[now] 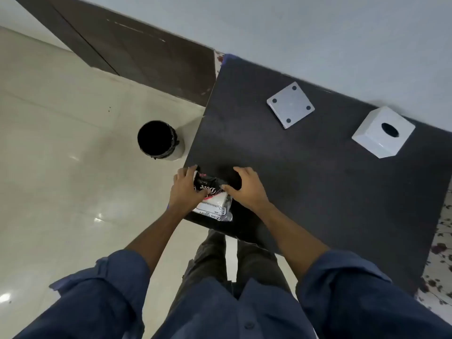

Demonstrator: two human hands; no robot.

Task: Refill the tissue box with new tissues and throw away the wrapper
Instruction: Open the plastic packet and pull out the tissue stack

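A pack of tissues (212, 199) in a black and clear printed wrapper lies at the near left corner of the dark table (318, 192). My left hand (186, 189) grips the pack's left side, and my right hand (245, 188) holds its right side with the thumb on the wrapper. White tissues show through the wrapper's clear part. The white cube tissue box (382, 132) with a round hole on top stands at the far right of the table. Its square white base plate (290, 105), with a dark dot at each corner, lies apart to the box's left.
A round bin (158, 140) with a black liner stands on the pale tiled floor just left of the table. A dark wooden door panel (137, 52) and a grey wall lie beyond. A flowered fabric (440, 253) borders the table's right edge.
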